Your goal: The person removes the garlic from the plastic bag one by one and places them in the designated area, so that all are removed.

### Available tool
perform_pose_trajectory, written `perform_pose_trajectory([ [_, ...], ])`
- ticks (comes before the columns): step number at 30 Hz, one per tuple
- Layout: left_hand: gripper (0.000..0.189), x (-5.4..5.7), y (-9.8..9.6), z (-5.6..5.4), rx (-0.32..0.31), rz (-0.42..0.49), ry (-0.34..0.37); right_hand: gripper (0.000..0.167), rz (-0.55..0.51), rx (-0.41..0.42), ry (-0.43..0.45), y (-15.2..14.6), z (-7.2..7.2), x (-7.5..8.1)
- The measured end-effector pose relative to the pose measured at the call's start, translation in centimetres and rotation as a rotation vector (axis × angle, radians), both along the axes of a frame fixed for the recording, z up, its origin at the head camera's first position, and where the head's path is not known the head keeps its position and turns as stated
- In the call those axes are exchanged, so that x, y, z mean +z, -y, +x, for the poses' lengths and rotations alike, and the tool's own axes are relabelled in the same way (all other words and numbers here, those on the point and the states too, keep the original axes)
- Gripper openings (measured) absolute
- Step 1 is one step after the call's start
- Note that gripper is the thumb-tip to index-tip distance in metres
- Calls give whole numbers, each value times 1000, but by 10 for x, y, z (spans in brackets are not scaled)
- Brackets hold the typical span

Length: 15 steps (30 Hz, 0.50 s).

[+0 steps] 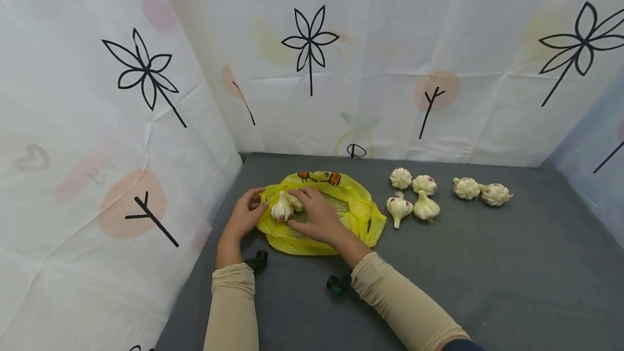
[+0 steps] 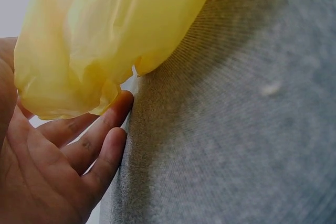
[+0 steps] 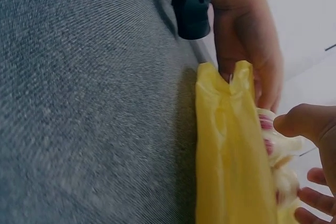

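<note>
A yellow plastic bag [image 1: 312,245] lies spread on the grey surface with its mouth up. Two garlic bulbs, a near one [image 1: 281,209] and another [image 1: 295,202] partly behind it, sit at the bag's left side. My left hand [image 1: 245,214] holds the bag's left edge between thumb and fingers; its other fingers [image 2: 107,153] are loosely extended under the plastic. My right hand [image 1: 317,215] reaches over the bag, thumb and fingers spread apart around the bulbs. In the right wrist view, the right thumb [image 3: 304,121] overlaps a purple-streaked bulb [image 3: 278,140], with loosely bent fingertips beside the other.
Right of the bag lies a group of several garlic bulbs [image 1: 401,207], and farther right two more bulbs [image 1: 496,195]. Printed white cloth [image 1: 380,69] hangs behind and to the left of the grey surface [image 1: 487,264]. Small black devices [image 1: 337,284] sit at both wrists.
</note>
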State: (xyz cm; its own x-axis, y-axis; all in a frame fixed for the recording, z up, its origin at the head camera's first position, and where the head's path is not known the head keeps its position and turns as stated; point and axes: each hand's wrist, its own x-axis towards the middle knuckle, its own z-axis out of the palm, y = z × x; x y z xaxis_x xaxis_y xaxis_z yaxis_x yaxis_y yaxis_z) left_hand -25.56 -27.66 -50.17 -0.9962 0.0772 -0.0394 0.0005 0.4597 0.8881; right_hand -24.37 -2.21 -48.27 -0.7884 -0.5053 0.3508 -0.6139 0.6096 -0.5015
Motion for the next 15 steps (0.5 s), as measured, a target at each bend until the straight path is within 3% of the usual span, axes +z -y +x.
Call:
perform_pose_trajectory([
  [6,54,0,0,-1,-1,7,0,74,80,-35,-60,9,-5,-4],
  [15,54,-1,0,0,6,2,7,80,132,-56,-52,16,-8,-3],
])
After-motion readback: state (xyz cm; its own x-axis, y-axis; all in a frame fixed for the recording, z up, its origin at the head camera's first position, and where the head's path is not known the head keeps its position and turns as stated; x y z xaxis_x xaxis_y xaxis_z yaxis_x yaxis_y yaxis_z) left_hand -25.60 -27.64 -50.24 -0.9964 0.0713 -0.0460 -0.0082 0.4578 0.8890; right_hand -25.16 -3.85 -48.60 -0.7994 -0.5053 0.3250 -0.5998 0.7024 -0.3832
